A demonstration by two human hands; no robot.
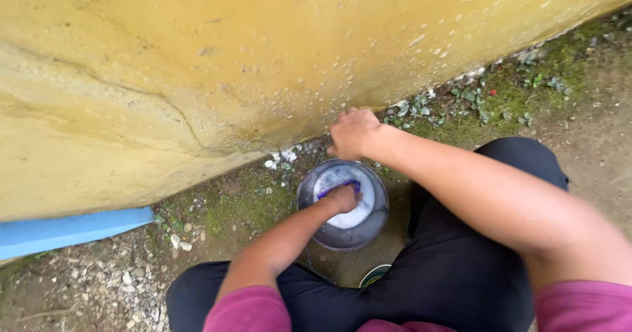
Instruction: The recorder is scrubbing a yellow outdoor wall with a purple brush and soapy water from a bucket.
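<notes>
Both arms are bare from the hands up past the elbows, with no watch, ring or glove to be seen on the left hand (342, 198) or the right hand (353, 133). Short magenta-pink sleeves (247, 311) begin at the upper arms, nearest the camera. Below the hands, plain black trousers (454, 273) cover both legs, the cloth smooth and unmarked.

A yellow plastered wall (197, 55) fills the upper part of the view, cracked, stained and flecked with white spatter; a blue band (72, 230) runs along its base at the left; below lies bare ground (99, 286) of dirt and small stones; moss and low weeds (487, 102) grow along the wall's foot; soft daylight.
</notes>
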